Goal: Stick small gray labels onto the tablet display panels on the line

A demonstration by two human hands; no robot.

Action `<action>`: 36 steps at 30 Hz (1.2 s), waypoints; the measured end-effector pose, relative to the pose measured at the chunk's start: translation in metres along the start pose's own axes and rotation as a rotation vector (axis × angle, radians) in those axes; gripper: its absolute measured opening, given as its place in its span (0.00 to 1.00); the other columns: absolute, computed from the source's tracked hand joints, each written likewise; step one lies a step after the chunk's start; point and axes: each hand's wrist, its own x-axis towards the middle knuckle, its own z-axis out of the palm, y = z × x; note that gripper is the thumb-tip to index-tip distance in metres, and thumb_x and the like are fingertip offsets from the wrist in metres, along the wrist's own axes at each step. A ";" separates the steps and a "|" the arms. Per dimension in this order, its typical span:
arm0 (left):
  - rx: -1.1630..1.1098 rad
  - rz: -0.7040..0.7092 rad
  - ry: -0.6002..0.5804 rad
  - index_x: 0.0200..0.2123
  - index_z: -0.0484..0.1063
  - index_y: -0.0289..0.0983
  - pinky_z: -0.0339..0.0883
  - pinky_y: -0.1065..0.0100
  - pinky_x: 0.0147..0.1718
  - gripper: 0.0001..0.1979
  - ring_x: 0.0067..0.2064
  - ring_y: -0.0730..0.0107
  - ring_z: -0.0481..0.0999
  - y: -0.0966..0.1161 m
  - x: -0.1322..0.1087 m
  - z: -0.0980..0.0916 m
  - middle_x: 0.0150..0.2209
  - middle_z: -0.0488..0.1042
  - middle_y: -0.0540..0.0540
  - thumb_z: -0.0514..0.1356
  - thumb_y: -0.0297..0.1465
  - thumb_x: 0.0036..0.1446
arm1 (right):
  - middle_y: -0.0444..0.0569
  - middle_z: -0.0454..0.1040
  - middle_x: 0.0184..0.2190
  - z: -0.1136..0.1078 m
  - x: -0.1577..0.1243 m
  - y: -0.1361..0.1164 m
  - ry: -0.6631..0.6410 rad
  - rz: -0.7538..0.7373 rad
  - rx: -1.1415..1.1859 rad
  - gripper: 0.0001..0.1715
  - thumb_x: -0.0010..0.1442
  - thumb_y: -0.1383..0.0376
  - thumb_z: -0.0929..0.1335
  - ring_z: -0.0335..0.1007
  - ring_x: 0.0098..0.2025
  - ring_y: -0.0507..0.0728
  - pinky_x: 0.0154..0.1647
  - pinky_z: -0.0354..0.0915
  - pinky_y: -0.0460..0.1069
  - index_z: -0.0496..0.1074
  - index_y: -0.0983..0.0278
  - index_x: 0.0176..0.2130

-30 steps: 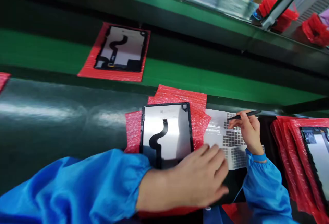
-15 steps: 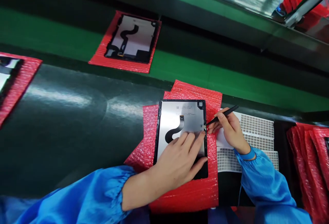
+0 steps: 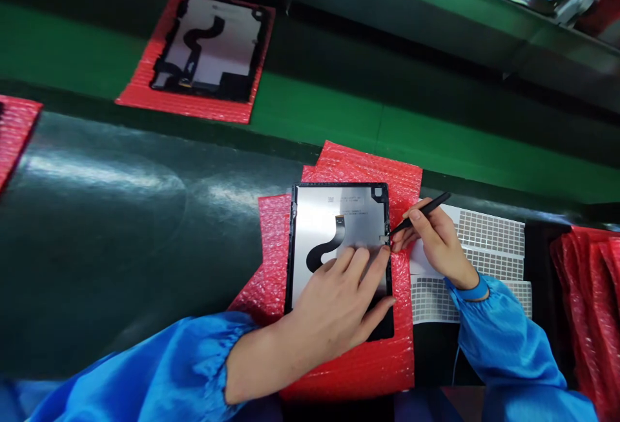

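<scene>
One tablet display panel [image 3: 362, 227] under a splayed left hand [image 3: 334, 302] grasping nothing
At the panel's right edge, the right hand [image 3: 440, 241] pinches a black pointed tool [image 3: 429, 207].

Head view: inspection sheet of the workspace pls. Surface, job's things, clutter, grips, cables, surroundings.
Surface: dark glossy bench, light glare on it.
Job's things: silver-backed panel on red wrap; slim black tool, tip at the panel's right edge.
Clutter: grid-printed sheets right of the panel; red padded stack farther right.
Grips: left hand rests on the panel; right hand holds the tool.
Cables: dark flex strip on the panel; thin cord beside the right sleeve.
Surroundings: second panel beyond the bench, on red padding.
</scene>
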 end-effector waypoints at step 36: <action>-0.005 0.011 -0.028 0.70 0.59 0.24 0.82 0.56 0.36 0.35 0.47 0.51 0.80 -0.003 0.002 -0.002 0.50 0.78 0.33 0.59 0.43 0.70 | 0.44 0.83 0.28 -0.010 -0.016 -0.016 0.164 -0.065 -0.046 0.21 0.70 0.43 0.71 0.82 0.25 0.57 0.26 0.80 0.51 0.69 0.57 0.42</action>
